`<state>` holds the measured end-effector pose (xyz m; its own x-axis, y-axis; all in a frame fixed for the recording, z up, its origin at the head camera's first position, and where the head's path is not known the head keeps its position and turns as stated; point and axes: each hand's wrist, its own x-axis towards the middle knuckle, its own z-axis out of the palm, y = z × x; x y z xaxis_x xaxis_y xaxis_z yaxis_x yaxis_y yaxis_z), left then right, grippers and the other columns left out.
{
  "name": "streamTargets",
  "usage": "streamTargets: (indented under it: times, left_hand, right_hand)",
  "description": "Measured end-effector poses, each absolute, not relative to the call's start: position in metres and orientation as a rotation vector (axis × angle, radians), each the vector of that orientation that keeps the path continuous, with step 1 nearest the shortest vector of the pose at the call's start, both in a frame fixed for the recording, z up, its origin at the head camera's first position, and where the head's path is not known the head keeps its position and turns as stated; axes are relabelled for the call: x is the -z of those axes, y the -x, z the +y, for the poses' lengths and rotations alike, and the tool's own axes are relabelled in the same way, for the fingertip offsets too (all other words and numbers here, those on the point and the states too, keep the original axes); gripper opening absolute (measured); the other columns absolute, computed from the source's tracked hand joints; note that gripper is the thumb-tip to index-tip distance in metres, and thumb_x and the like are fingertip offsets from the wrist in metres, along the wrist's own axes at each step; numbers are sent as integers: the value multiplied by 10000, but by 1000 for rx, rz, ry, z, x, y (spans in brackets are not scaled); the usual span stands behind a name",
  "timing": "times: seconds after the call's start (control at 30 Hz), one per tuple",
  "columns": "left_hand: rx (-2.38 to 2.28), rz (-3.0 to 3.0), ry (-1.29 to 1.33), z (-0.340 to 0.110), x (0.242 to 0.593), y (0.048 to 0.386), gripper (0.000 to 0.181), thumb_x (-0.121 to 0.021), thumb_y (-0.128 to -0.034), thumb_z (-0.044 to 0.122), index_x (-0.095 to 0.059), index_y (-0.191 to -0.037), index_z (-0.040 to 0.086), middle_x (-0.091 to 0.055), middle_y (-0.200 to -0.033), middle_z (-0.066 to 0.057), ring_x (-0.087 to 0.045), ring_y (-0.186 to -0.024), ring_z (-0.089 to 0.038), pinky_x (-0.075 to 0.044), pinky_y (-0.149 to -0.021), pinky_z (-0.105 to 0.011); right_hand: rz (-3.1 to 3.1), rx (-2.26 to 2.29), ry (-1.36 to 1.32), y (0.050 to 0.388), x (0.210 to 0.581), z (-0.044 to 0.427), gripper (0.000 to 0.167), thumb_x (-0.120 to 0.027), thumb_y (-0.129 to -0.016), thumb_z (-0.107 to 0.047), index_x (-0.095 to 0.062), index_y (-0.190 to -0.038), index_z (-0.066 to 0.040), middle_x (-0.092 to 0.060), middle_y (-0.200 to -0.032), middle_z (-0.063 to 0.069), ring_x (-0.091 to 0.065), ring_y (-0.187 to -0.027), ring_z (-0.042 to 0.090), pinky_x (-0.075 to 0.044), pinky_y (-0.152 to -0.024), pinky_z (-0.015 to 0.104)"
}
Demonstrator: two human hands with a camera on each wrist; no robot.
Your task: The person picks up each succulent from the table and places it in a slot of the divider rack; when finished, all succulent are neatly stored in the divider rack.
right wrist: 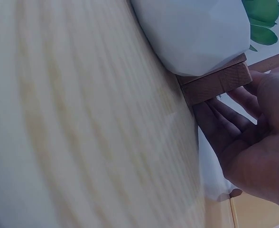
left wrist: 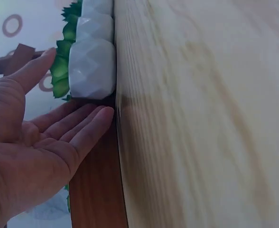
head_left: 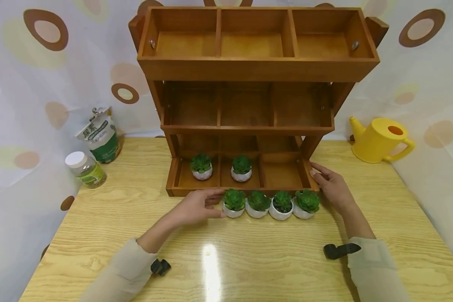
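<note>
Four-sided white pots of small succulents are not told apart by kind; several potted succulents (head_left: 257,204) stand in a row along the front of a brown wooden tiered shelf (head_left: 258,69). My left hand (head_left: 196,205) is at the row's left end, beside the leftmost potted succulent (left wrist: 93,69). Its fingers extend toward the pot and the thumb stands apart, with nothing gripped. At the right end of the lowest tier, my right hand (head_left: 334,188) touches the wooden side, its fingers fairly straight along the outside and its thumb near the rim. Two potted succulents (head_left: 202,173) sit in the lowest tier's left and middle compartments.
A yellow watering can (head_left: 377,140) stands at the back right of the wood-grain table (head_left: 272,260). At the back left are a white-lidded jar (head_left: 87,170) and a clipped green-and-white bag (head_left: 102,136). Patterned cloth (head_left: 26,100) hangs behind.
</note>
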<state>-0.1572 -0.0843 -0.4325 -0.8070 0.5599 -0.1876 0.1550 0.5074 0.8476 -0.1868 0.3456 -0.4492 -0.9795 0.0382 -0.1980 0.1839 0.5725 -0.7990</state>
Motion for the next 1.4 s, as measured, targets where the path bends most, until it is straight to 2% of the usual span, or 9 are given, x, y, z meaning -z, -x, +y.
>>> streamTargets:
  times: [0.1,0.3,0.57,0.83,1.03,1.13,1.23,1.3,1.4]
  left_hand:
    - [-1200,2350,-601,-77,431,159,728,-796,-888,330,-480,-1520,154,-552,-1498,-70,-593,-1321,-255,-529,-1040,-407]
    - [-1176,2401,-543,-68,429,160,665,-813,-864,329,-558,-1446,131,-610,-1431,-69,-616,-1283,-255,-514,-1057,-427]
    - [-1160,2389,-524,-59,431,158,776,-824,-839,364,-497,-1504,135,-552,-1495,-74,-579,-1323,-275,-500,-1071,-450]
    - [-1081,2437,-553,-49,430,157,792,-863,-810,325,-508,-1493,137,-639,-1300,-48,-580,-986,-177,-504,-837,-345]
    - [-1053,2428,-581,-48,431,159,797,-863,-813,319,-497,-1498,140,-642,-1095,-16,-541,-886,-168,-464,-761,-317]
    - [-1046,2431,-579,-49,431,159,793,-864,-812,314,-503,-1495,134,-645,-1070,-3,-542,-860,-161,-457,-754,-307]
    - [-1045,2437,-573,-51,432,159,782,-870,-804,310,-523,-1482,132,-648,-1038,1,-540,-832,-149,-452,-734,-293]
    - [-1055,2439,-571,-52,432,159,772,-877,-794,312,-544,-1468,138,-641,-1001,21,-531,-808,-134,-445,-712,-281]
    - [-1077,2428,-575,-53,430,158,765,-881,-784,316,-561,-1457,144,-605,-848,-3,-500,-723,-127,-414,-651,-277]
  right_hand:
    - [2628,1384,-195,187,449,345,642,-394,-1060,-549,-307,-1608,-226,-462,-1529,263,-460,-1388,406,-340,-1169,597]
    - [2632,1383,-211,186,450,346,642,-384,-1061,-553,-302,-1609,-229,-495,-1504,258,-521,-1331,395,-368,-1156,580]
    - [2625,1389,-212,186,450,348,644,-397,-1060,-548,-304,-1608,-224,-455,-1535,264,-417,-1432,432,-300,-1183,618]
    - [2626,1400,-195,185,451,347,637,-392,-1061,-545,-305,-1608,-231,-457,-1535,262,-496,-1367,413,-363,-1158,583]
    - [2648,1379,-205,185,448,347,638,-405,-1060,-540,-319,-1604,-218,-449,-1536,272,-379,-1455,438,-289,-1187,623]
    - [2654,1376,-194,186,448,346,631,-406,-1062,-534,-328,-1601,-214,-484,-1516,257,-480,-1389,393,-394,-1155,529]
    - [2671,1350,-188,186,449,346,628,-401,-1061,-538,-338,-1598,-219,-529,-1481,243,-627,-1205,254,-517,-996,276]
    - [2684,1335,-191,186,449,346,626,-401,-1059,-543,-342,-1596,-227,-551,-1460,238,-645,-1119,162,-496,-880,151]
    - [2692,1334,-194,186,450,347,631,-401,-1057,-547,-343,-1596,-224,-555,-1454,240,-640,-1116,162,-481,-876,149]
